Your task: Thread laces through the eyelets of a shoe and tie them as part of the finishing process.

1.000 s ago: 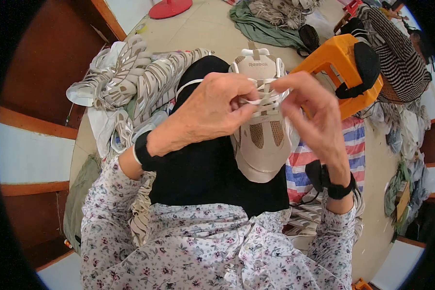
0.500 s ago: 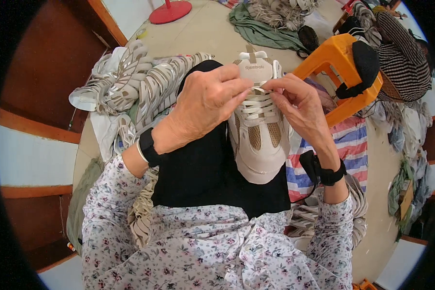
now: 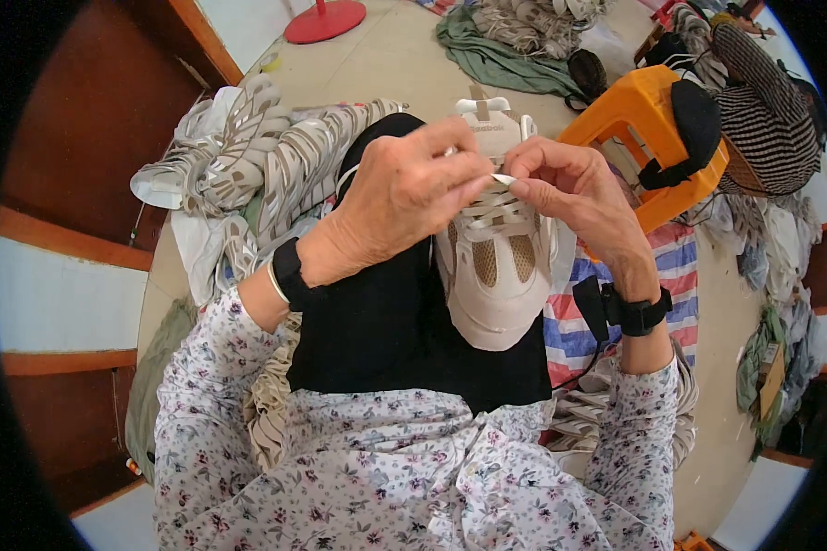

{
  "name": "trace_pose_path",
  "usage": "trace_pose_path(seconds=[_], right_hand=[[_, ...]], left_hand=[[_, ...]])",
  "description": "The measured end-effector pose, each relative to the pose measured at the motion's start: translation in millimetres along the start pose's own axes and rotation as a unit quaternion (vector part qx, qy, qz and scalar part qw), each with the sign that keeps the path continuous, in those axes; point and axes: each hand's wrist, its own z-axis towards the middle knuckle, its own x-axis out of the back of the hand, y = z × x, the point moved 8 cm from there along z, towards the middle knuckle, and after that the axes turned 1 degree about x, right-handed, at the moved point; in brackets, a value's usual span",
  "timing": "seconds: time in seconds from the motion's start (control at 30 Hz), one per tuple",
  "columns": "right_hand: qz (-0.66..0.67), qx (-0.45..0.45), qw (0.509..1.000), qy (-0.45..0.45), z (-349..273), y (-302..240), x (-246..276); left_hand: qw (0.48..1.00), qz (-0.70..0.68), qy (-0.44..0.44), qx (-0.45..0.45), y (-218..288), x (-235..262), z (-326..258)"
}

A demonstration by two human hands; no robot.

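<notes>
A beige sneaker upper with mesh panels lies on my black-clad lap, toe toward me. Cream lacing crosses its front. Over the lacing, my left hand pinches a cream shoelace from the left. From the other side my right hand grips the same lace between thumb and fingers. A short stretch of lace shows between the two sets of fingertips. The tongue stands up beyond my hands. My fingers cover the upper eyelets.
Nested stacks of shoe uppers lie to the left. On the right stand an orange stool with a black strap and a striped cloth sheet. Farther off are a green cloth, more uppers and a red round base.
Both hands have shifted slightly right and nearer to me. My right hand has turned, and the lace between the fingertips now shows as a short folded piece. The shoe has hardly moved.
</notes>
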Motion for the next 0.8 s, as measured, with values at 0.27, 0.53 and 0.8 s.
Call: trace_pose_path(seconds=[0.27,0.53,0.8], right_hand=[[0.053,-0.129,0.985,0.100,-20,22,16],[-0.110,-0.095,0.972,0.183,-12,22,15],[-0.255,-0.073,0.930,0.254,-9,17,8]], left_hand=[[0.918,-0.124,-0.133,0.353,-63,-12,-45],[0.957,-0.019,0.003,0.290,-89,28,-46],[0.952,0.127,0.119,0.254,-107,73,-66]])
